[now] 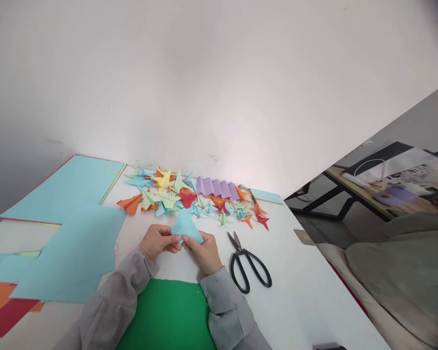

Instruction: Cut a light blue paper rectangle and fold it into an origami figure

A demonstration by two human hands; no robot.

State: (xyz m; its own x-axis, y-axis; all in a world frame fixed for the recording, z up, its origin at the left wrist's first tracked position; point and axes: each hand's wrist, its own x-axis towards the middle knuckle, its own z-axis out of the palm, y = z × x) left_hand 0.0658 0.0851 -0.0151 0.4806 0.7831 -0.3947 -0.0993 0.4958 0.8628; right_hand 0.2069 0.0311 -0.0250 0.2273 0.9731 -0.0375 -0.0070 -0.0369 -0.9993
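Observation:
A light-blue piece of folded paper (pixel 186 224), with a pointed top, is held up between both hands above the white table. My left hand (pixel 159 241) pinches its lower left edge with thumb and fingers. On the other side, my right hand (pixel 204 250) grips the lower right part, its thumb laid across the front near the middle. The thumbs almost meet at the bottom of the paper. Black-handled scissors (pixel 243 262) lie on the table to the right of my right hand, blades slightly apart and pointing away. Fingers behind the paper are partly hidden.
Behind the hands lies a pile of folded paper planes (pixel 168 200) in several colours, with a purple pleated paper strip (pixel 217 188). Light-blue sheets (pixel 76 253) cover the left side, by red (pixel 12 316) and orange pieces. A white wall (pixel 211 87) rises behind.

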